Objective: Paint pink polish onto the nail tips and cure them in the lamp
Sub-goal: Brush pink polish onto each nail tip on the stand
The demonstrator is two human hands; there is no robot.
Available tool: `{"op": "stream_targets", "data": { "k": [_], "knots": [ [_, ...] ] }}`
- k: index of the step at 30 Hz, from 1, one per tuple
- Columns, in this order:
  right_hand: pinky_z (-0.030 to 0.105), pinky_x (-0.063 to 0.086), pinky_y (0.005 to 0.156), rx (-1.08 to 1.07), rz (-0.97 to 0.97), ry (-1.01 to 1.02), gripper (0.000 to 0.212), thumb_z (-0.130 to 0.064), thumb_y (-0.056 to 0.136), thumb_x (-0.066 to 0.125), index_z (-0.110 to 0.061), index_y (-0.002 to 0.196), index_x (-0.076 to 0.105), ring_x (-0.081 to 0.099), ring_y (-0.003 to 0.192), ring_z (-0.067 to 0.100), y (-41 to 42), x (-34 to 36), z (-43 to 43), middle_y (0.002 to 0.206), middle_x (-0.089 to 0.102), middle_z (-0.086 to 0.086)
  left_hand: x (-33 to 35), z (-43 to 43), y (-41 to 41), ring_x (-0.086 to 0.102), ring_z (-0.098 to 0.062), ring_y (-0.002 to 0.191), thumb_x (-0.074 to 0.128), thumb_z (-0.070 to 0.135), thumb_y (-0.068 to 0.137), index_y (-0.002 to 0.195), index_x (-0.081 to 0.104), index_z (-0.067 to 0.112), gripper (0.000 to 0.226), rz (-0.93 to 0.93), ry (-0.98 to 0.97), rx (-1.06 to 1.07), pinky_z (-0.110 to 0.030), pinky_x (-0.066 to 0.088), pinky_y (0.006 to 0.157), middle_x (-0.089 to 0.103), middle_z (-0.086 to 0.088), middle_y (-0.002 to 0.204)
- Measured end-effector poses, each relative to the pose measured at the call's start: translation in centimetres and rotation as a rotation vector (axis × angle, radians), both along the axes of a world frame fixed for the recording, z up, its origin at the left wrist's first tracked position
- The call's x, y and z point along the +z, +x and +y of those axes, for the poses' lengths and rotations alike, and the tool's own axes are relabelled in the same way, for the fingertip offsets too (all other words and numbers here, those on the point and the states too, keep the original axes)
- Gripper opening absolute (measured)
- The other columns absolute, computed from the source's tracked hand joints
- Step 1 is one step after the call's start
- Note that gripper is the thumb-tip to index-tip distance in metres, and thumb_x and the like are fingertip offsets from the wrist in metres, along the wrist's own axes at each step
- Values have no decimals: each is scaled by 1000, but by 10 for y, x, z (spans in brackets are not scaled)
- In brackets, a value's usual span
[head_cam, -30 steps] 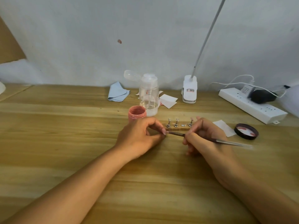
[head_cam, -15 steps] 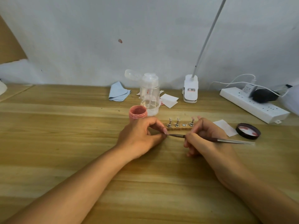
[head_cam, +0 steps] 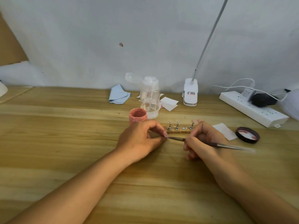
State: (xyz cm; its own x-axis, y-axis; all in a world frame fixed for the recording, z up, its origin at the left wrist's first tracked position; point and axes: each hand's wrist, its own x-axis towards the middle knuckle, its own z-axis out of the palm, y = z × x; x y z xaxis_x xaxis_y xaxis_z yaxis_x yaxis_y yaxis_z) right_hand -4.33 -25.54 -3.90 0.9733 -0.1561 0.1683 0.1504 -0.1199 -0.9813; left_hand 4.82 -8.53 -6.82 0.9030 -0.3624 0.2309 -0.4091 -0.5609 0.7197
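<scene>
Right grip point(head_cam: 205, 141) around brush point(head_cam: 226, 145) mid-handle

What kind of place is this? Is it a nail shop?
Probably a small nail-art desk, maybe at home rather than a shop: a wooden table with an open pot of pink polish, little nail tips on metal stands, and a power strip.

A wooden counter point(head_cam: 64, 143) runs along a pale wall. Toward the back lie a folded blue cloth point(head_cam: 119, 94), a clear pump bottle point(head_cam: 149, 97) with its cap flipped open, and white paper squares point(head_cam: 169, 102) just beside it. At far right a white power strip point(head_cam: 252, 109) carries a black plug point(head_cam: 263, 100) and a white charger point(head_cam: 247, 92).
</scene>
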Motion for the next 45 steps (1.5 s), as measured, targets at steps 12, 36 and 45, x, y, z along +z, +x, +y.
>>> {"op": "stream_targets", "data": {
  "k": [12, 36, 45],
  "knots": [
    [28, 53, 54, -18, -13, -23, 7, 4, 84, 57, 7, 85, 51, 54, 56, 17, 1, 0, -1, 70, 63, 18, 1, -1, -3, 47, 1, 45, 75, 40, 78, 75, 65, 48, 13, -21, 0, 10, -20, 27, 49, 57, 27, 53],
    [30, 52, 53, -33, -8, -5, 8, 4, 85, 56, 6, 82, 49, 52, 48, 5, 4, -2, -3, 66, 60, 13, 0, 0, -2, 52, -1, 50, 73, 43, 76, 81, 65, 49, 11, -27, 1, -19, -24, 33, 56, 68, 14, 70],
    [31, 53, 54, -33, -8, -12, 8, 3, 84, 55, 5, 81, 48, 50, 48, 7, 3, -3, -2, 65, 57, 12, 0, -1, -1, 52, -2, 50, 72, 42, 76, 84, 66, 46, 11, -19, -2, -25, -25, 34, 56, 70, 12, 75]
  ]
}}
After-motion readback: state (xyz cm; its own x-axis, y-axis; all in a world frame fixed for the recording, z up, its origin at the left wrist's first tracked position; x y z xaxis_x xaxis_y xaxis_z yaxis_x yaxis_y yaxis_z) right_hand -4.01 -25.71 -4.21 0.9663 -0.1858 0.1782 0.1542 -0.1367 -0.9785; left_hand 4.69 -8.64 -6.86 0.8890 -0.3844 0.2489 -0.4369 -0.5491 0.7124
